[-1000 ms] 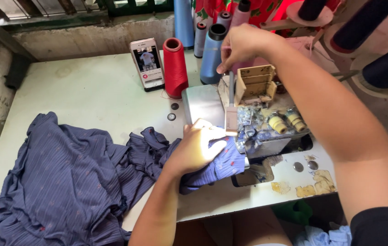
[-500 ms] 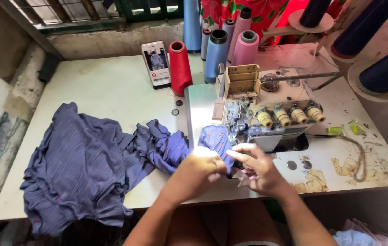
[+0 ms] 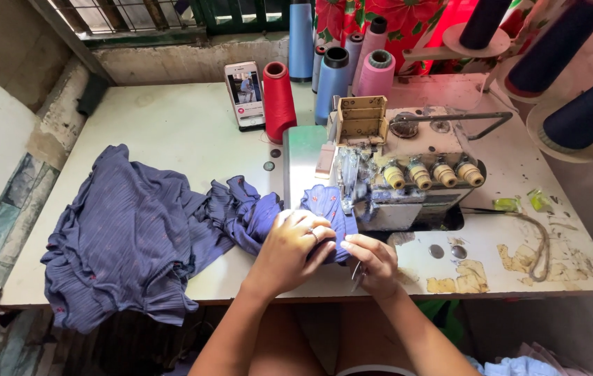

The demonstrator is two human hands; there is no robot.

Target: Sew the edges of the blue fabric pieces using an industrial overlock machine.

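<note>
Table (image 3: 171, 132): a pale, worn top is seen, with paint flaked off at the right front corner.
Blue fabric (image 3: 136, 237): a large dark-blue striped piece is spread over the left half of the table and hangs over the front edge; one end is drawn right to the machine.
Sewing machine (image 3: 408, 174): an overlock machine is set right of centre, with four yellowish knobs on its front.
Thread cones (image 3: 331, 76): blue, grey and pink cones are stood behind the machine; a red cone (image 3: 279, 101) is placed just left of them.
Phone (image 3: 244, 94): it is propped upright beside the red cone, screen lit.
Left hand (image 3: 293, 247): it is closed narrowly on the fabric's end, just in front of the machine; a ring is worn.
Right hand (image 3: 373, 261): the fabric's edge is pinched by the fingertips, and a small metal tool (image 3: 357, 273) is held in the same hand.
</note>
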